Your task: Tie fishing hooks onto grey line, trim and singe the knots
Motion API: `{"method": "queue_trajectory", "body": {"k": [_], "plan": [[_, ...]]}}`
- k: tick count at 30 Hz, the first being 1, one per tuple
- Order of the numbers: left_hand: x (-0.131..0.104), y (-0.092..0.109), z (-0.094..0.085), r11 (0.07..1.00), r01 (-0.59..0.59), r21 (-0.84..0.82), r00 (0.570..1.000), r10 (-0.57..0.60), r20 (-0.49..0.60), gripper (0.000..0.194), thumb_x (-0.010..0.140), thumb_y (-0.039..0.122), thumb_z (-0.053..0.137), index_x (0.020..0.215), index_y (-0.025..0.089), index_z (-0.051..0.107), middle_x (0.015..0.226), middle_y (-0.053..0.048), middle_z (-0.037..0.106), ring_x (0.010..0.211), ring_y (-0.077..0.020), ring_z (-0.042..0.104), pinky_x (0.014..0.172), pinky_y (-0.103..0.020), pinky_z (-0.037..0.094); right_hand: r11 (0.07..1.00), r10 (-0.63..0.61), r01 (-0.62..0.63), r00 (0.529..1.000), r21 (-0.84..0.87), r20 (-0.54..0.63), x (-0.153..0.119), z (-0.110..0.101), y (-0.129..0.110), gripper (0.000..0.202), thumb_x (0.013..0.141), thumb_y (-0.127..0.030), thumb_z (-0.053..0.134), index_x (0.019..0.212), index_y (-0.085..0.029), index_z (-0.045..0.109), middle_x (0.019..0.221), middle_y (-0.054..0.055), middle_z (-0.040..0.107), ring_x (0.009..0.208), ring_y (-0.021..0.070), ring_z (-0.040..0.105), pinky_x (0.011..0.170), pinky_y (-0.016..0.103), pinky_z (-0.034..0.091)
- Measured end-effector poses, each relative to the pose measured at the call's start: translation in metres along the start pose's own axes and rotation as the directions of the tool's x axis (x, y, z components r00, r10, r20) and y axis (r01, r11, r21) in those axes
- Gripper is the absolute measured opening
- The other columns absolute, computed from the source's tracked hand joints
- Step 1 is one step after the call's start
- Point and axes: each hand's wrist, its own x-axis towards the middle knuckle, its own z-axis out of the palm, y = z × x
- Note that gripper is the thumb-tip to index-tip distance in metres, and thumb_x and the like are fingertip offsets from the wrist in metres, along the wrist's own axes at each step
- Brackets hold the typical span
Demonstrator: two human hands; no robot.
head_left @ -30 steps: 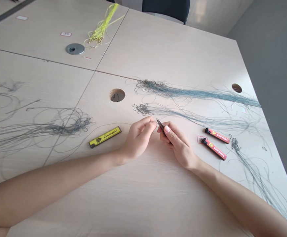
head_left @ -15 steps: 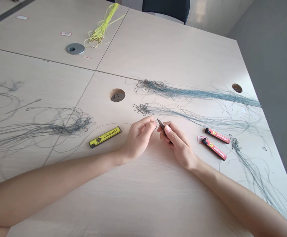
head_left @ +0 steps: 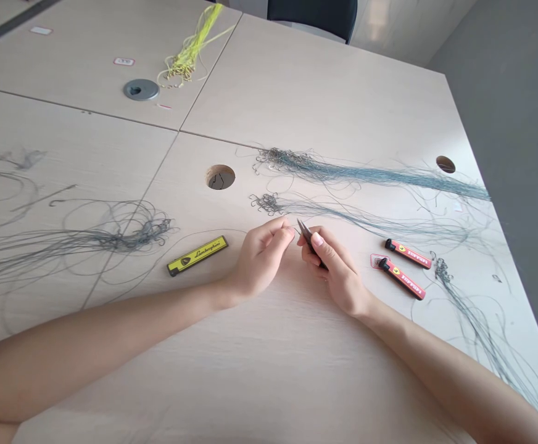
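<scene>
My left hand (head_left: 264, 253) is closed in a pinch on a thin fishing line (head_left: 208, 230), which trails off to the left across the table. A tiny dark tip sticks out past these fingertips; the rest of it is hidden in the pinch. A pair of small thread snips (head_left: 305, 230) is gripped in my right hand (head_left: 331, 265), with the pointed blades aimed up and left beside the left fingertips. A slight gap separates the two hands. Just beyond them lies a small bundle of fish hooks (head_left: 266, 203) tied to lines.
A larger bundle of hooks on blue-grey line (head_left: 380, 176) lies behind. Two red lighters (head_left: 402, 279) and another hook bundle (head_left: 442, 269) are on the right. At left are a yellow lighter (head_left: 197, 255) and tangled hooked lines (head_left: 130, 237). Yellow cords (head_left: 188, 58) lie farther back.
The snips and my right hand have shifted slightly to the right, widening the gap between the blades and my left fingertips. My left hand keeps its pinch almost unmoved.
</scene>
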Motion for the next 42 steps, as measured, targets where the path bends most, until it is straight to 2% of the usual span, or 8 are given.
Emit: {"method": "queue_trajectory", "body": {"k": [3,12,22,29,32,35,38,42], "plan": [[0.000,0.001,0.001,1.000,-0.001,-0.003,1.000,0.001,-0.005,0.031,0.086,0.026,0.046,0.058,0.021,0.034,0.055,0.005,0.030,0.053,-0.0108,0.029,0.051,-0.028,0.026,0.998,-0.012,0.014,1.000,0.056,-0.028,0.000,-0.001,0.001,0.033,0.101,-0.052,0.045,0.097,-0.021,0.056,0.069,-0.005,0.032,0.053,0.0101,0.021,0.048,0.027,0.018],[-0.001,0.002,0.002,0.999,0.000,0.046,0.998,-0.003,0.063,0.029,0.085,0.028,0.047,0.058,0.020,0.044,0.056,0.003,0.040,0.055,-0.0108,0.037,0.051,-0.025,0.031,0.999,-0.008,0.002,0.992,-0.050,-0.127,0.004,0.000,-0.003,0.037,0.085,-0.053,0.071,0.082,-0.019,0.057,0.058,-0.007,0.030,0.051,0.0092,0.023,0.047,0.027,0.018],[-0.002,-0.002,0.003,0.954,-0.229,0.194,0.973,0.232,0.009,0.031,0.087,0.027,0.050,0.057,0.020,0.050,0.060,0.001,0.052,0.062,-0.0132,0.047,0.059,-0.027,0.037,0.998,-0.036,0.042,0.990,0.041,-0.138,0.005,-0.005,0.005,0.029,0.086,-0.044,0.071,0.080,-0.018,0.059,0.059,-0.006,0.034,0.050,0.0079,0.022,0.048,0.026,0.019],[0.007,0.028,-0.010,0.908,-0.315,0.275,0.937,0.344,-0.066,0.026,0.080,0.023,0.048,0.055,0.021,0.054,0.060,0.002,0.058,0.067,-0.0145,0.052,0.076,-0.029,0.043,0.980,0.024,-0.009,0.997,0.199,-0.074,0.005,-0.001,-0.012,0.018,0.072,-0.031,0.066,0.070,-0.019,0.053,0.052,-0.010,0.025,0.045,0.0059,0.013,0.044,0.025,0.011],[0.016,0.046,-0.028,0.913,-0.302,0.275,0.928,0.348,-0.137,0.026,0.077,0.025,0.047,0.053,0.020,0.054,0.058,0.001,0.054,0.065,-0.0144,0.050,0.070,-0.028,0.041,0.953,0.045,-0.030,0.998,0.301,-0.042,0.007,-0.004,-0.030,0.017,0.066,-0.026,0.063,0.066,-0.018,0.048,0.062,-0.006,0.045,0.042,0.0029,0.013,0.040,0.023,0.011],[0.027,0.059,-0.049,0.958,-0.196,0.212,0.935,0.247,-0.255,0.025,0.073,0.030,0.050,0.051,0.019,0.052,0.058,0.000,0.049,0.064,-0.0142,0.046,0.062,-0.027,0.036,0.942,0.056,-0.062,0.998,0.330,0.028,0.006,-0.023,-0.061,0.020,0.063,-0.025,0.065,0.068,-0.018,0.047,0.074,-0.004,0.057,0.040,0.0009,0.011,0.035,0.020,0.009],[0.039,0.068,-0.068,0.978,-0.101,0.184,0.935,0.156,-0.318,0.021,0.070,0.030,0.048,0.051,0.019,0.049,0.059,0.000,0.046,0.062,-0.0135,0.042,0.057,-0.026,0.033,0.957,0.063,-0.084,0.994,0.277,0.086,-0.002,-0.062,-0.098,0.026,0.065,-0.026,0.067,0.066,-0.021,0.042,0.052,-0.010,0.036,0.038,0.0028,0.007,0.030,0.017,0.008],[0.051,0.072,-0.081,0.974,-0.013,0.227,0.957,0.078,-0.278,0.021,0.070,0.029,0.048,0.052,0.019,0.049,0.055,0.001,0.042,0.057,-0.0122,0.039,0.055,-0.025,0.032,1.000,0.018,-0.018,0.989,-0.003,-0.146,-0.027,-0.128,-0.133,0.037,0.064,-0.029,0.075,0.059,-0.022,0.039,0.049,-0.011,0.019,0.041,0.0032,0.008,0.032,0.017,0.012]]}}
